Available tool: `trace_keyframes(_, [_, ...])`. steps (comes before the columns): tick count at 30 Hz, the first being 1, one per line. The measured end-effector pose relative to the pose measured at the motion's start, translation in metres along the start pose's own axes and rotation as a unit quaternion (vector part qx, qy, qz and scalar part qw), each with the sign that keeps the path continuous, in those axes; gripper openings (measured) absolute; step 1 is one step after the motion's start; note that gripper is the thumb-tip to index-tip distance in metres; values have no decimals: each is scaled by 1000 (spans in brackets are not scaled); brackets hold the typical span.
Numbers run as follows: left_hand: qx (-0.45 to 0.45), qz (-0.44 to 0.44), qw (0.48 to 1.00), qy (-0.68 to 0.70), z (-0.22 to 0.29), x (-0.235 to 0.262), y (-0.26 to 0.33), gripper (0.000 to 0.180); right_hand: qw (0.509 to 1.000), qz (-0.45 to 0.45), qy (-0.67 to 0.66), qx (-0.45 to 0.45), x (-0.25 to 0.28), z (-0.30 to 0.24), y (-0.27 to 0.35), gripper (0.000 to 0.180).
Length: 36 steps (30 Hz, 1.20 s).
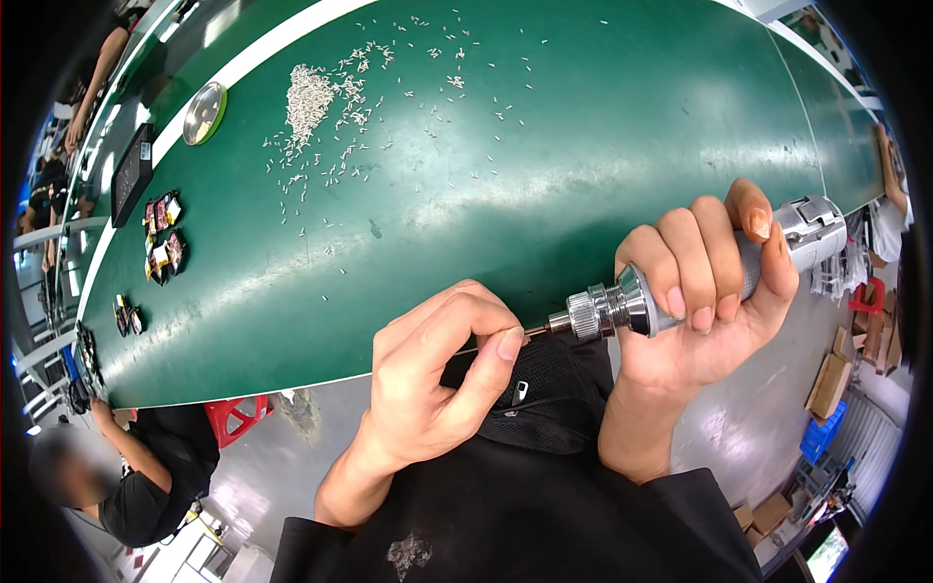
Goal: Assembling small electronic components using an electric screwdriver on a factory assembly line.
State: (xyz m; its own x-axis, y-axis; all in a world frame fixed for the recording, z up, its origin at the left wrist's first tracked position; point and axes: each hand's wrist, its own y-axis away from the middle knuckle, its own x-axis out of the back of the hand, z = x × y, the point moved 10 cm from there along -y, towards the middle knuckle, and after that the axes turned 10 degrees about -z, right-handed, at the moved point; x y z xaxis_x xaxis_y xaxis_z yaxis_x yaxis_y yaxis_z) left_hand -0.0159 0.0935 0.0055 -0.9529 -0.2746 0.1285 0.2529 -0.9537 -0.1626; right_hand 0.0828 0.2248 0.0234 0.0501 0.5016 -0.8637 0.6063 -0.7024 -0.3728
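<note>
My right hand [695, 282] is wrapped around a silver power screwdriver [821, 228], which lies nearly level with its nose toward the left. A thin bit [536, 331] sticks out of the knurled chrome collar [586, 313]. At the bit's tip, the thumb and forefinger of my left hand [442, 374] are pinched together; whatever small thing they hold there is hidden. Both hands are raised over the near edge of the green table [622, 107]. Farther off on it lies a heap of tiny silver screw-like pieces [309, 102], with many more scattered to its right.
Along the table's left side are a round shallow dish [205, 114], a black box [132, 175] and several small dark wrapped parts [165, 257]. A person in black [160, 486] sits at the lower left near a red stool [238, 418]. Cardboard boxes [829, 384] stand on the floor at right.
</note>
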Motion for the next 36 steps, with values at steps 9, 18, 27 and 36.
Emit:
trace_keyframes(9, [53, -5, 999, -2, -11, 17, -2, 46, 999, 42, -13, 11, 18, -4, -3, 17])
trace_keyframes(18, [-48, 71, 965, -249, 51, 104, -53, 15, 990, 137, -15, 4, 40, 10, 9, 11])
trace_keyframes(27, [8, 67, 899, -432, -20, 171, -246, 24, 994, 84, -58, -47, 38, 22, 13, 9])
trace_keyframes(36, [116, 57, 767, -629, -52, 155, -330, 48, 992, 95, -51, -60, 47, 21, 10, 11])
